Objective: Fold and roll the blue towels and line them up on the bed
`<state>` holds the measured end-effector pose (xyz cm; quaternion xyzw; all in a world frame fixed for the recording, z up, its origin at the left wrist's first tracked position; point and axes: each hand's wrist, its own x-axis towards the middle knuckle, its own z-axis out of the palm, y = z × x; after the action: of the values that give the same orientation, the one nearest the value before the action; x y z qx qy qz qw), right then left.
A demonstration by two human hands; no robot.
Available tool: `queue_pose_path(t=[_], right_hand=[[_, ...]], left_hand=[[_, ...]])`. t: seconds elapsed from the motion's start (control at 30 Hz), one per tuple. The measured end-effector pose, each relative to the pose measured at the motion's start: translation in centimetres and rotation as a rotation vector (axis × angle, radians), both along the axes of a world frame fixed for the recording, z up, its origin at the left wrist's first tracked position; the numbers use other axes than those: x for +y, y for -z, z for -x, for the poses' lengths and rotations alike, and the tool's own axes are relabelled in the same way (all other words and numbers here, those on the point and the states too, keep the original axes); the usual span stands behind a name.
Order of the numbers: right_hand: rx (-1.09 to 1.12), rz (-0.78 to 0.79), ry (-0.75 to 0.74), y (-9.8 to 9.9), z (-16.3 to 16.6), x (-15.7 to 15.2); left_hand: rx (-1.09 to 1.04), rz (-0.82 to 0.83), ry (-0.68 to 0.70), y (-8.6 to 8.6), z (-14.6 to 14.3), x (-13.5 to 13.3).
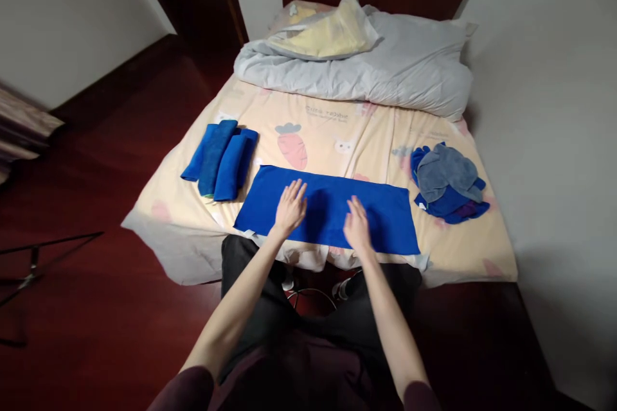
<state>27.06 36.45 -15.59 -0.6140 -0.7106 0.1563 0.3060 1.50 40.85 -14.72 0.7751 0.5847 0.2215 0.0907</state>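
A blue towel (385,218) lies spread flat, folded into a long strip, near the front edge of the bed (347,128). My left hand (290,207) rests flat on its middle, fingers stretched out and apart. My right hand (357,225) lies flat on the towel a little to the right, fingers also extended. Neither hand holds anything. To the left of the towel sit several folded blue towels (220,159) side by side. At the right lies a loose heap of unfolded blue and grey towels (448,181).
A grey duvet (385,67) and a yellow pillow (328,32) are bunched at the bed's head. White wall runs along the right side. Dark red wooden floor (96,308) surrounds the bed, with a thin black stand (33,270) at the left.
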Motion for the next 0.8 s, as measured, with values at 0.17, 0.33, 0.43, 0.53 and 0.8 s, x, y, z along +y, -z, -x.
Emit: queue_pose_path(t=[0.17, 0.33, 0.43, 0.53, 0.8], right_hand=[[0.126, 0.196, -0.134, 5.4, 10.3, 2.2], [0.159, 0.173, -0.115, 8.1, 10.4, 1.7], [0.141, 0.169, -0.142, 8.0, 9.9, 1.8], [0.096, 0.144, -0.201, 7.6, 8.9, 1.8], [-0.073, 0.135, -0.014, 6.4, -2.2, 0.5]], left_hand=[[0.036, 0.132, 0.122, 6.4, -3.5, -1.7], [0.053, 0.118, 0.121, 8.4, -3.0, -2.7], [0.048, 0.118, 0.111, 8.1, -3.0, -2.4], [0.026, 0.103, 0.096, 8.1, -3.1, -2.3], [-0.047, 0.131, 0.048, 7.2, -1.6, -2.1]])
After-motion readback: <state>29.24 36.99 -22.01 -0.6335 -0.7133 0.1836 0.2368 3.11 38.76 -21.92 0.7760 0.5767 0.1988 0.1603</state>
